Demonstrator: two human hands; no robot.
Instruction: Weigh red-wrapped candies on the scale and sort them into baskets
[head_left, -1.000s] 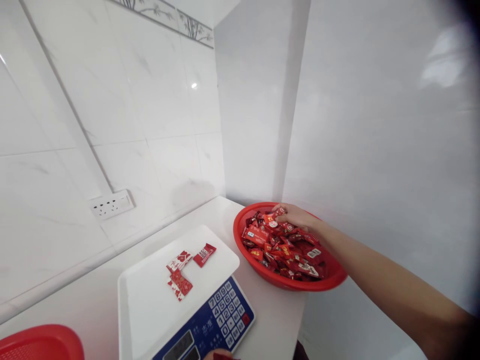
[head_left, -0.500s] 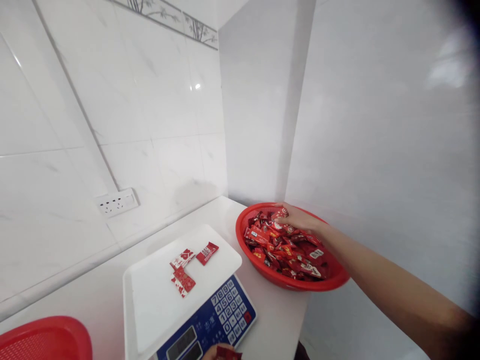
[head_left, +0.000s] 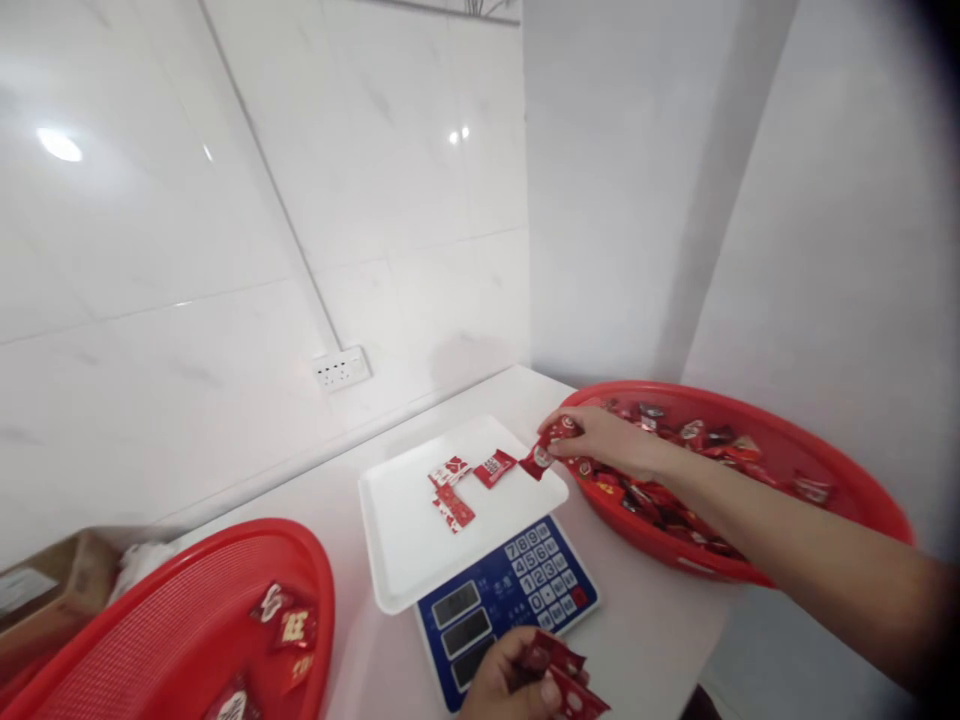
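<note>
Between the fingers of my right hand (head_left: 611, 440) is a red wrapped candy (head_left: 551, 446), held over the right edge of the scale's white tray (head_left: 405, 540). Several red and white candy packets (head_left: 454, 506) lie on that tray. My left hand (head_left: 514, 680) is closed around a few red candy packets (head_left: 562, 678), just in front of the scale's blue keypad panel (head_left: 517, 590). Beneath my right forearm, a red basket (head_left: 847, 470) holds many wrapped candies, partly hidden by the arm.
At the left stands another red basket (head_left: 150, 620) with several candies inside. Behind it is a cardboard box (head_left: 75, 585). A wall socket (head_left: 342, 369) sits on the tiled wall, and the grey wall (head_left: 615, 200) rises behind the right basket.
My right hand has come out of the right basket with a candy and moved left to the tray's edge. My view has turned left, bringing more of the left basket and my left hand into sight.
</note>
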